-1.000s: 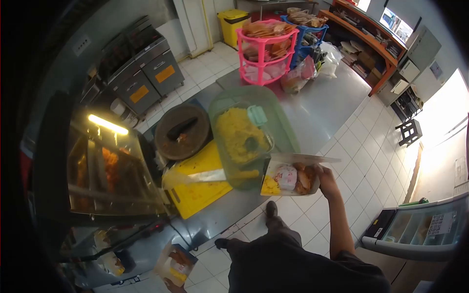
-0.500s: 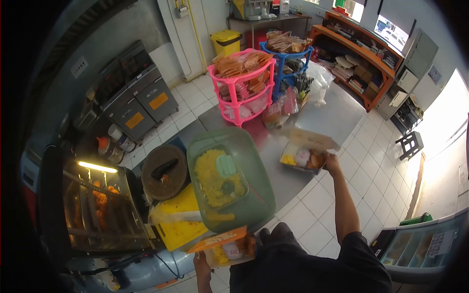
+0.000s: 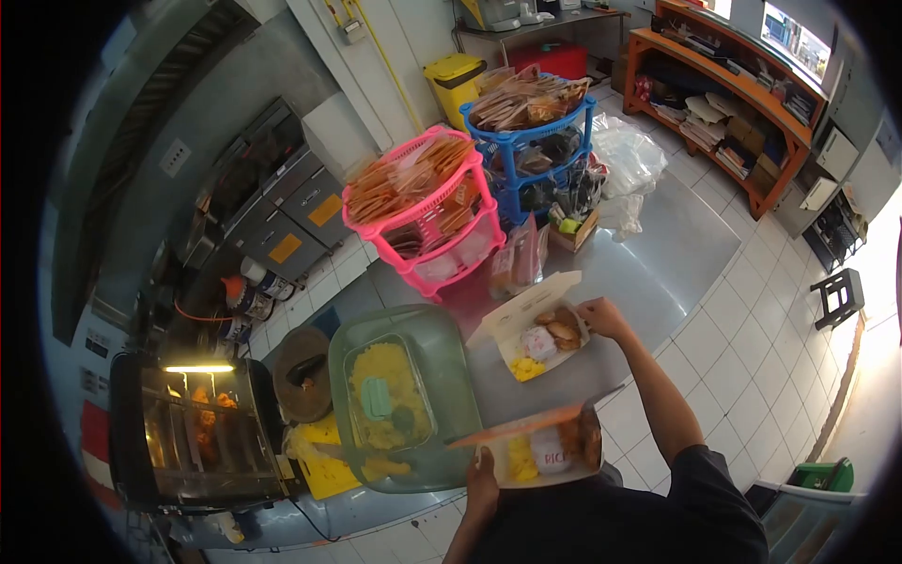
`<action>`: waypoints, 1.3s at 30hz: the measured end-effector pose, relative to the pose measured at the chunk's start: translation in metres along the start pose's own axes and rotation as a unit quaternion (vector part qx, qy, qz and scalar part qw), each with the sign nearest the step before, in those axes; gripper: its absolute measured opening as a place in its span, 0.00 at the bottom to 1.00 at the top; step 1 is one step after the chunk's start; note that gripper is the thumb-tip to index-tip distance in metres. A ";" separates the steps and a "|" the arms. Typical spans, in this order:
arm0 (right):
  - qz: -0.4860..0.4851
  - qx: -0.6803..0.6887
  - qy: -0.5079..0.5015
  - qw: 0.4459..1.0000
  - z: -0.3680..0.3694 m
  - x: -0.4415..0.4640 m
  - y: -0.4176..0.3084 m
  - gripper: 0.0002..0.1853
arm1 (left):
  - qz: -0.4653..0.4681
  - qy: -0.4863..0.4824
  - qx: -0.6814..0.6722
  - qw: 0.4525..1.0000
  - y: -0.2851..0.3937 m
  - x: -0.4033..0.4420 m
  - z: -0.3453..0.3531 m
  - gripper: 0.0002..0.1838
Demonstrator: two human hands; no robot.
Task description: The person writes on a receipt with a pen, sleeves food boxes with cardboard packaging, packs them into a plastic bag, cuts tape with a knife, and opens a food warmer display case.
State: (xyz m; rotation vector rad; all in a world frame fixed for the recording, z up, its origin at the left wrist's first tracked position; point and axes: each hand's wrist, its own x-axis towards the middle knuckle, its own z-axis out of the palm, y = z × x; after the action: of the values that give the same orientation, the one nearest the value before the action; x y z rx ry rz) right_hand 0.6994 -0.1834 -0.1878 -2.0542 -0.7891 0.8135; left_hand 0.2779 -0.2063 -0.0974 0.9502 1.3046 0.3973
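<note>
In my left hand [image 3: 482, 486], closed on its left edge, is an open meal box [image 3: 512, 479] close to my body. Yellow food, a white pack [image 3: 552, 449] with red letters reading "RIC" and browned fried chicken [image 3: 584, 438] fill it; its orange lid stands raised. My right hand [image 3: 601, 317] grips the right side of a second meal box [image 3: 526, 368] on the steel table, lid tilted up and back. That one holds yellow food, a white wrapped pack [image 3: 538, 343] and browned pieces [image 3: 565, 329]. Parts of the fingers are hidden behind both boxes.
Left of the boxes stands a green tub [image 3: 460, 376] with a container of yellow food. Behind are pink [image 3: 413, 226] and blue [image 3: 508, 139] tiered racks of packets. A lit food warmer [image 3: 202, 428], round chopping block [image 3: 303, 395] and yellow board [image 3: 324, 475] lie further left.
My left hand has carried its box rightward across my front. The right-hand box has shifted left and turned, its lid now tilted further open. The camera view has swung too.
</note>
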 end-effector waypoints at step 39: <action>0.229 0.214 -0.327 0.892 -0.062 -0.092 -0.003 0.42 | 0.002 0.094 -0.035 0.995 -0.049 0.094 0.083 0.21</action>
State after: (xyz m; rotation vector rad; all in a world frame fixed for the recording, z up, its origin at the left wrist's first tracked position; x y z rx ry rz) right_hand 0.6904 -0.2773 -0.1292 -1.5677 -0.3904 1.8297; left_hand 0.3673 -0.1970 -0.1970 0.8720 1.4502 0.5430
